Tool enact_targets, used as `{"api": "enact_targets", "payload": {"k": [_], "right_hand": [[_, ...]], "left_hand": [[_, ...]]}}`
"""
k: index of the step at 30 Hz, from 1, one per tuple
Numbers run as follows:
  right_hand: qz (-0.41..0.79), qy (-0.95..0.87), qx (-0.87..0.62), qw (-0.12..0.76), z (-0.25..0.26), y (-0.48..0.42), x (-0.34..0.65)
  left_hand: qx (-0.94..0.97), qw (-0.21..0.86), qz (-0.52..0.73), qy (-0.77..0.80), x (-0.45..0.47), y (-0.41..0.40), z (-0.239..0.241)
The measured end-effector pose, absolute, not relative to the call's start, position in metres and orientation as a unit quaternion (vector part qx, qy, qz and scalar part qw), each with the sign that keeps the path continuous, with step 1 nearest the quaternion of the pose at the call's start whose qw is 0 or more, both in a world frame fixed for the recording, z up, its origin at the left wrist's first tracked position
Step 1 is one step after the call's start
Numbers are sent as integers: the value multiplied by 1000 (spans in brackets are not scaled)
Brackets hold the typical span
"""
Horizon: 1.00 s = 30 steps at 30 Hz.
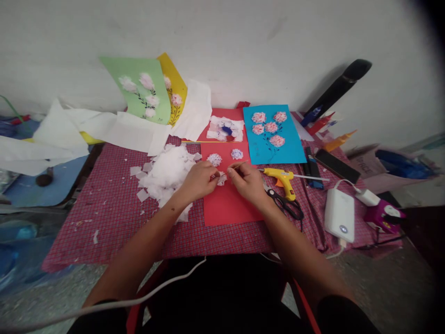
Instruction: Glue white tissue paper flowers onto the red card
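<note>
Here is the left hand (203, 180), over the red card (232, 208), its fingertips drawn together on a small crumpled tissue piece (221, 179). Close by on the other side comes the right hand (248, 182), thumb and fingers pinched on a thin stick (241, 163) that slants across the fingertips. The tissue piece sits right between the two hands, low over the card — whether it touches the red paper, one cannot tell.

Just beyond the fingers, two speckled tissue flowers lie on the same card, the left flower (214, 160) near the left hand and the right flower (237, 153) a little farther up. Above them rests a white tissue pad (215, 133) with dark blue and red marks on it.

Over to the left, a loose heap of white tissue squares (168, 169) spreads beside the left wrist, a few squares straying across the checked cloth on the surface (121, 218). To the right, a yellow glue gun (283, 178) lies near the right hand, black-handled scissors (287, 204) just below it — and farther right, a white power bank (340, 213) with its cables. Behind the glue gun lies a blue card (259, 150) bearing five pink-and-white flowers (271, 127).
</note>
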State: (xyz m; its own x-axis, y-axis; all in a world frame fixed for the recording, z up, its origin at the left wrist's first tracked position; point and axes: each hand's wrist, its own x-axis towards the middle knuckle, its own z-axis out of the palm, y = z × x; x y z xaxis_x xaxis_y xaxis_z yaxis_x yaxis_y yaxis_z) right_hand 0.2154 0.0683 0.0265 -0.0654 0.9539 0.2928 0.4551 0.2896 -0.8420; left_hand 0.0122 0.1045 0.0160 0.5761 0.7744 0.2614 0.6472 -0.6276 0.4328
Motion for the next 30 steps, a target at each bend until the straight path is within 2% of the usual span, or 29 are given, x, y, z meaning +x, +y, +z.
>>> {"api": "enact_targets", "payload": {"k": [11,24,30], "right_hand": [[252,-701,-529,407,20,70,214],[225,-709,-526,412,20,72,214],[224,-727,-530,374,22,75,213]], "left_hand": [[882,134,207,401,11,106,13],[878,145,205,407,11,104,16],[877,142,213,406,10,105,13]]}}
